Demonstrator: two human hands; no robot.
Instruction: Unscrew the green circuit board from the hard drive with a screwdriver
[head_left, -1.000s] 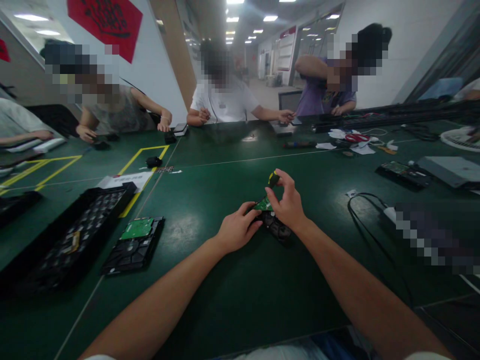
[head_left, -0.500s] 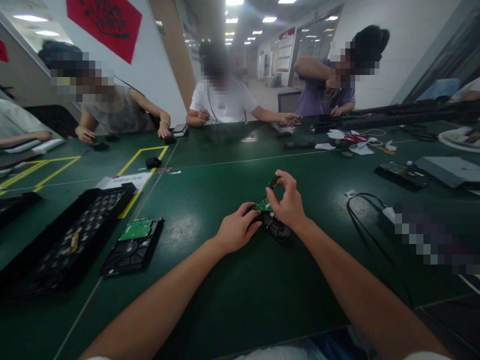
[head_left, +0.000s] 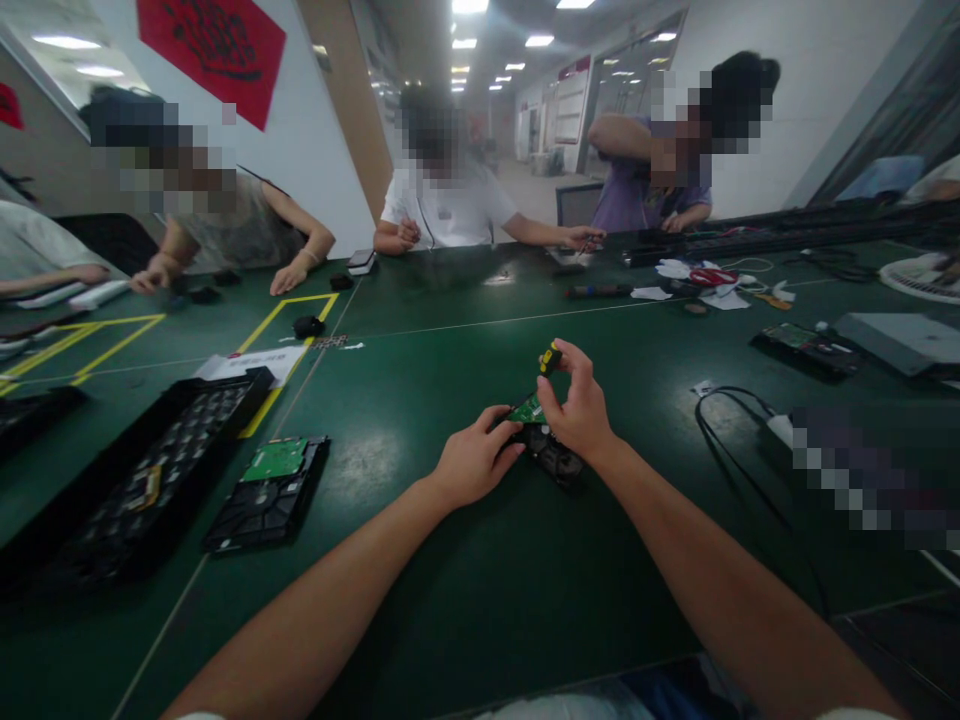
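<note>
A black hard drive (head_left: 553,456) with a green circuit board (head_left: 527,409) on top lies on the green table (head_left: 420,560) in front of me. My left hand (head_left: 472,463) is closed on its left edge and holds it steady. My right hand (head_left: 576,405) pinches a small screwdriver with a yellow and black handle (head_left: 550,358), held upright with its tip down on the circuit board. The tip itself is hidden behind my fingers.
A second hard drive (head_left: 268,491) lies to the left beside a long black tray (head_left: 127,480). A black cable (head_left: 739,440) loops at the right. More drives and a grey box (head_left: 900,341) sit far right. Several other people sit along the far edge.
My hands stay on the drive; the screwdriver handle shifts slightly between my fingers. The person at the far left has moved both hands along the table.
</note>
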